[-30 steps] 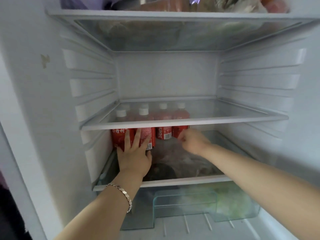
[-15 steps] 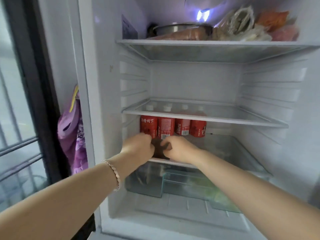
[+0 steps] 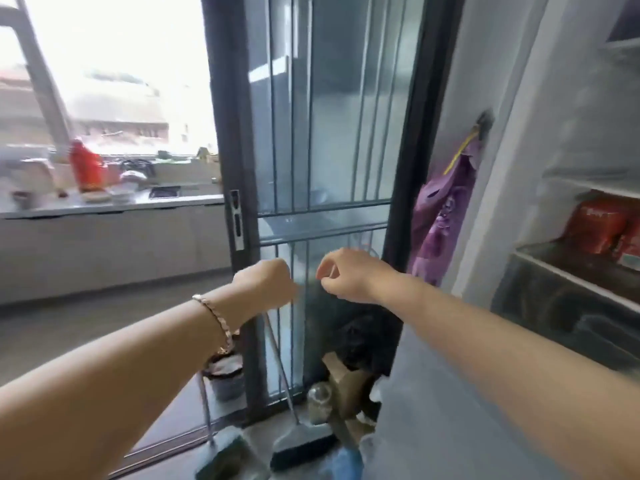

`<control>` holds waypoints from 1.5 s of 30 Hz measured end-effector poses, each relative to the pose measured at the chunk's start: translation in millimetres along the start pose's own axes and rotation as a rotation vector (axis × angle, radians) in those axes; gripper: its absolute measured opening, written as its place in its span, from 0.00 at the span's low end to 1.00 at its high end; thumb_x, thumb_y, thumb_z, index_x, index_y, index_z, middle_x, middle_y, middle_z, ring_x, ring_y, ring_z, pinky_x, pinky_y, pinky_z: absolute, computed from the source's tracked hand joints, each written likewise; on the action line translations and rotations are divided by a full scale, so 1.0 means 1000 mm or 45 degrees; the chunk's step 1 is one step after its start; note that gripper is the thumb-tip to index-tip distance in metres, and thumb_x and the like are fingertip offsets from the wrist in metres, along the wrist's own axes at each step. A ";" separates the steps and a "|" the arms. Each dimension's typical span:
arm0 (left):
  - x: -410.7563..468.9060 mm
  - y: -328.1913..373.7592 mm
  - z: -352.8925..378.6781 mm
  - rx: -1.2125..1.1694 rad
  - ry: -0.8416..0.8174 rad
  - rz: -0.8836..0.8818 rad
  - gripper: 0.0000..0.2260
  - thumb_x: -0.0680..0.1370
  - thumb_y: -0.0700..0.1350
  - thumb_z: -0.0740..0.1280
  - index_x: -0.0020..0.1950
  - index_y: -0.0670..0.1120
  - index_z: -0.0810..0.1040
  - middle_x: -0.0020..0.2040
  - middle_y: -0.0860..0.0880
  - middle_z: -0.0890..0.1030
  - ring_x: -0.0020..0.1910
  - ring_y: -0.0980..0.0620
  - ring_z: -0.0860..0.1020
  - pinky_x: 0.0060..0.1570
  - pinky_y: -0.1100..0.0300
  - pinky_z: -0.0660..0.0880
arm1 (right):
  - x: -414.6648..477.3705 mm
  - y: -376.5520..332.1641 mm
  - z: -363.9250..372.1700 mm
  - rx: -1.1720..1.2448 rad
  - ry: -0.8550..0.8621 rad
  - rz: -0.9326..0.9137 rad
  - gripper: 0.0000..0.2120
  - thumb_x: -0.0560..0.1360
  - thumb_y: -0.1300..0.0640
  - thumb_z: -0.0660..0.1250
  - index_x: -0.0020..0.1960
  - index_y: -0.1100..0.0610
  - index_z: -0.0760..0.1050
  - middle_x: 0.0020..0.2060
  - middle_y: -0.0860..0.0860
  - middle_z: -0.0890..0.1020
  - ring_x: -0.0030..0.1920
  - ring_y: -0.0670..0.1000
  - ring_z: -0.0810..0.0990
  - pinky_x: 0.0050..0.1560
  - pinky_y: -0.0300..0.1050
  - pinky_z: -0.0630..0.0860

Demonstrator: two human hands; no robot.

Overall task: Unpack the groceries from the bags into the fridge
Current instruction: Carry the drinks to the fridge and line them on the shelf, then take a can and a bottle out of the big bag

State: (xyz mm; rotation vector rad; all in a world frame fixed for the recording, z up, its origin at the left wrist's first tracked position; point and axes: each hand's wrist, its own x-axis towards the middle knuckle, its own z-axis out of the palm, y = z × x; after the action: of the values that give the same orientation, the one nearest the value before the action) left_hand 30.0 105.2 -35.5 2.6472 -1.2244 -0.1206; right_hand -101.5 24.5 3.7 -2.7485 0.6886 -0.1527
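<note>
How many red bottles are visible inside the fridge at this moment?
2, blurred: one red bottle on the fridge shelf, a second bottle at its right, cut by the frame edge. More may be hidden.

Daylight is pouring through the window [image 3: 114, 64] at upper left, blowing out to white glare. Motion blur is smearing everything, and the fridge [image 3: 571, 133] interior is lying dim and soft.

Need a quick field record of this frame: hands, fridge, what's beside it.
left hand: loosely curled, holds nothing, in front of glass door
right hand: loosely curled, holds nothing
fridge: open, at right edge
red bottles: on a fridge shelf, blurred
purple bag: hangs on fridge side
broom: on floor by the door
</note>
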 end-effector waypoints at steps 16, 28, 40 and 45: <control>-0.553 -0.458 -0.019 -0.046 0.137 -1.431 0.12 0.77 0.48 0.59 0.55 0.46 0.76 0.57 0.45 0.78 0.56 0.44 0.77 0.50 0.57 0.71 | -0.181 -0.560 0.292 -0.143 -0.537 -1.248 0.13 0.76 0.57 0.58 0.56 0.52 0.78 0.54 0.53 0.80 0.53 0.57 0.78 0.53 0.46 0.76; -0.930 -0.594 -0.034 -0.095 0.258 -2.171 0.13 0.77 0.45 0.57 0.56 0.47 0.78 0.57 0.46 0.79 0.56 0.44 0.77 0.52 0.56 0.72 | -0.427 -0.887 0.439 -0.140 -0.820 -1.898 0.11 0.75 0.56 0.60 0.52 0.53 0.80 0.50 0.52 0.81 0.52 0.58 0.80 0.52 0.48 0.77; -1.111 -0.750 -0.038 -0.304 0.608 -2.539 0.11 0.78 0.43 0.56 0.53 0.44 0.76 0.51 0.47 0.80 0.50 0.47 0.77 0.48 0.58 0.72 | -0.533 -1.139 0.555 -0.274 -0.912 -2.373 0.13 0.76 0.56 0.57 0.55 0.50 0.77 0.54 0.50 0.80 0.53 0.54 0.79 0.52 0.47 0.75; -1.174 -0.800 -0.042 -0.292 0.687 -2.629 0.12 0.78 0.44 0.56 0.56 0.45 0.76 0.55 0.48 0.80 0.54 0.46 0.77 0.51 0.56 0.70 | -0.582 -1.217 0.599 -0.366 -0.945 -2.530 0.13 0.78 0.56 0.55 0.58 0.51 0.75 0.57 0.51 0.79 0.56 0.56 0.78 0.53 0.46 0.73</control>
State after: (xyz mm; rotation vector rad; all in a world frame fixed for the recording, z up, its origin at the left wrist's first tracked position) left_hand -131.4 1507.7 -203.7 2.1895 1.6571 0.1300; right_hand 30.2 1480.8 -197.2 -2.1790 -2.2282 0.5395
